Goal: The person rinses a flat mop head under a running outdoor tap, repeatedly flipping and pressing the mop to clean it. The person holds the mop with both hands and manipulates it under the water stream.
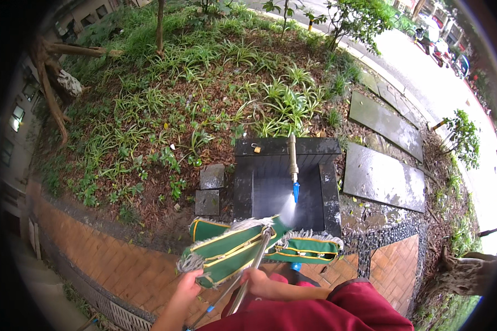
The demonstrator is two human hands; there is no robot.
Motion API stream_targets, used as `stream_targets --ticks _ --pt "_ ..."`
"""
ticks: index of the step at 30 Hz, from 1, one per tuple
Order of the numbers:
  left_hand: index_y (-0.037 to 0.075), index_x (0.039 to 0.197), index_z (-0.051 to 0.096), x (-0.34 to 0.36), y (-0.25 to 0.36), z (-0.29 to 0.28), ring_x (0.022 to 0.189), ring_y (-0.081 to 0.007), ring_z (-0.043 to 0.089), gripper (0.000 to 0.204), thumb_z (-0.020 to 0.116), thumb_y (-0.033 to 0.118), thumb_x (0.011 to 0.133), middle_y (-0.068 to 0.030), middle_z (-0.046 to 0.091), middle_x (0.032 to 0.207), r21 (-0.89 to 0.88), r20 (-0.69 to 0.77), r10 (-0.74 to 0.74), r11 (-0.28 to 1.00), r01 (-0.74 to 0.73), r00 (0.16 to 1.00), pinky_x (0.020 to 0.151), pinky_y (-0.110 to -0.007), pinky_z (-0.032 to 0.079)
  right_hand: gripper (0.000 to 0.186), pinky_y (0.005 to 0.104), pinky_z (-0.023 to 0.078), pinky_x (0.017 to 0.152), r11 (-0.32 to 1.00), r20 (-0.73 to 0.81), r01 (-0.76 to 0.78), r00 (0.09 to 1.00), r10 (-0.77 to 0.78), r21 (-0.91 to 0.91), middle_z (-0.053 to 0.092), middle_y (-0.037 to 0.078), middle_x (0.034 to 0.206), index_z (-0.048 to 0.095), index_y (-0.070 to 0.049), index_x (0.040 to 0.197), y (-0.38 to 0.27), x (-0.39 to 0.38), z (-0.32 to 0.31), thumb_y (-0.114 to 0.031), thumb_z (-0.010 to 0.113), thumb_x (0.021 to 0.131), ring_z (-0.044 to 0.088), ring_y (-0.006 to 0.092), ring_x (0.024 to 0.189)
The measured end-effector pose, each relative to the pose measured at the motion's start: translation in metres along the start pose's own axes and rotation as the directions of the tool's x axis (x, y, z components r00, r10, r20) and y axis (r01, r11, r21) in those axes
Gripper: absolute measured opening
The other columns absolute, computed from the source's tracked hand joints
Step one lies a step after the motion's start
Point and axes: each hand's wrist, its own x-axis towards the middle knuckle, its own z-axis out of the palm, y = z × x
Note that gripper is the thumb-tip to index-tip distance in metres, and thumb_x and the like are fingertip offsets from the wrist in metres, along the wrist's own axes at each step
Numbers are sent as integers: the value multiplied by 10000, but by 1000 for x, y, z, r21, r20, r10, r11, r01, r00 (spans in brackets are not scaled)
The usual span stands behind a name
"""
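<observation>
With the green pad [222,256] pinched by the left hand [188,286] and the pole [259,251] gripped by the right hand [256,282], splashback could be caused by the one-o'clock spray [287,209].

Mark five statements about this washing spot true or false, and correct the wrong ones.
1. The right hand grips a metal pole. True.
2. The left hand holds the padlock. False: the left hand touches the grey fringe of a green mop head; the padlock lies on the basin's back ledge.
3. Water sprays from the blue nozzle. True.
4. The basin is white. False: it is dark, nearly black.
5. Stone slabs lie right of the basin. True.
</observation>
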Motion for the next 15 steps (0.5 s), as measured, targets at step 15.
stream_targets --ticks 15 --pt "44 1024 458 89 -46 15 896 -254 504 353 460 -50 684 -97 512 965 -134 57 -102 985 109 993 766 -399 437 93 363 406 465 984 -220 171 959 -178 -50 445 110 530 463 -16 630 -39 64 -41 -69 463 706 468 241 489"
